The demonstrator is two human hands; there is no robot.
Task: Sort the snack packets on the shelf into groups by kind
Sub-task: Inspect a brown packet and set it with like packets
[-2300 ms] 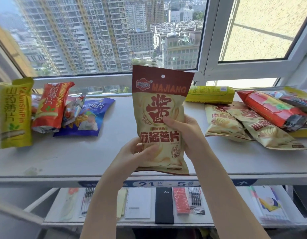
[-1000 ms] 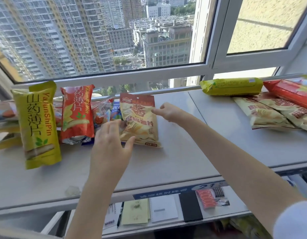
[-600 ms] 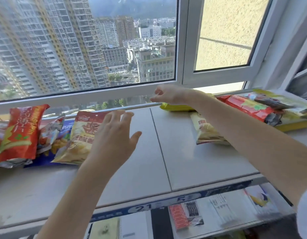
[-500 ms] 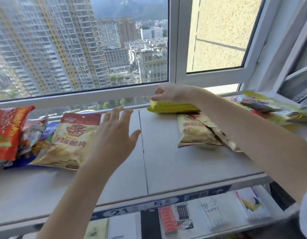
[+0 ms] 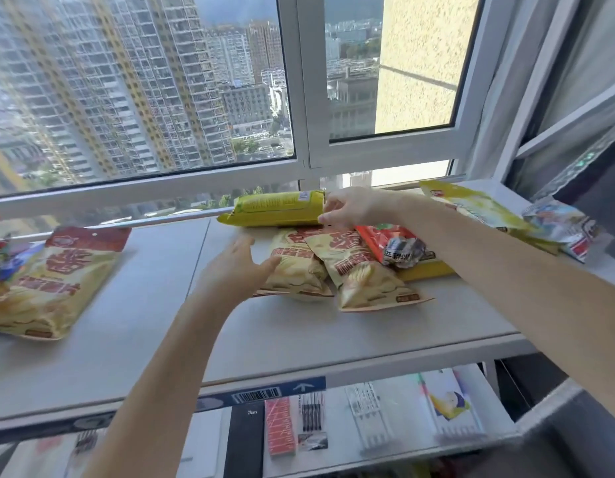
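Observation:
A yellow packet [image 5: 276, 209] lies on its side against the window rail, and my right hand [image 5: 351, 207] pinches its right end. Just below it lie two beige chip bags [image 5: 359, 270] side by side on the grey shelf [image 5: 299, 332]. My left hand [image 5: 235, 270] is spread open, its thumb touching the left beige bag. A third beige chip bag [image 5: 54, 281] of the same kind lies at the shelf's left. A red packet [image 5: 392, 244] rests behind the two bags.
More packets [image 5: 478, 208], yellow-green and silvery, are piled at the shelf's far right by the open window frame. Coloured packets [image 5: 2, 257] show at the left edge. A lower shelf [image 5: 333, 429] holds stationery, notebooks and pens. The window glass stands right behind the shelf.
The beige bag I held was laid down at the left. My view swung right; my right hand reached the yellow packet and took hold of its end, and my left hand followed to the beige bags.

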